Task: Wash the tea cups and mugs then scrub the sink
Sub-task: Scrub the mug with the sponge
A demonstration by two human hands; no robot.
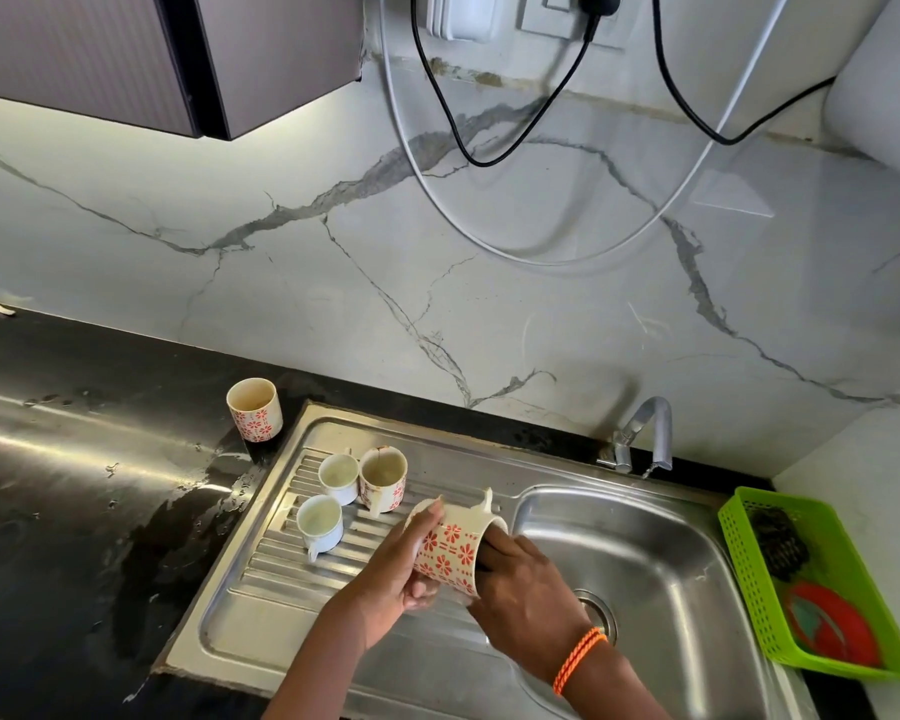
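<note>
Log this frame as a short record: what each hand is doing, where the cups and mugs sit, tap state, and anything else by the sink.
held mug: patterned mug, tipped on its side over the drainboard edge
left hand: left hand grips the mug's base
right hand: right hand at the mug's mouth, fingers inside
drainboard: two white cups and a patterned mug, upright
counter: one patterned mug beside the sink
tap: tap, no stream visible
basket: green basket right of the basin, holding a dark scrubber
</note>
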